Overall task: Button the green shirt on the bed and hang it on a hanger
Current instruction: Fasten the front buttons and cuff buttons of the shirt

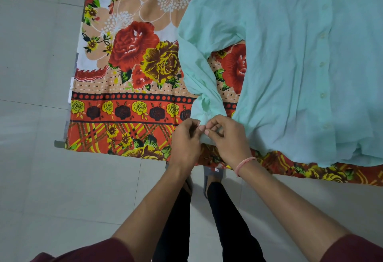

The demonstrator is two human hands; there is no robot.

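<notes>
A pale green shirt (290, 58) lies spread on the bed, its front placket with a row of small buttons (322, 64) running down the right side. One sleeve (199, 79) curves down toward the bed's near edge. At the cuff end of that sleeve (202, 110), my left hand (185, 139) and my right hand (227, 137) meet, both pinching the cuff fabric between fingertips. A pink thread band circles my right wrist. No hanger is in view.
The bed carries a floral sheet (128, 71) in red, yellow and orange; its near edge runs just in front of my feet (213, 178). Light grey floor tiles (37, 189) lie to the left and below.
</notes>
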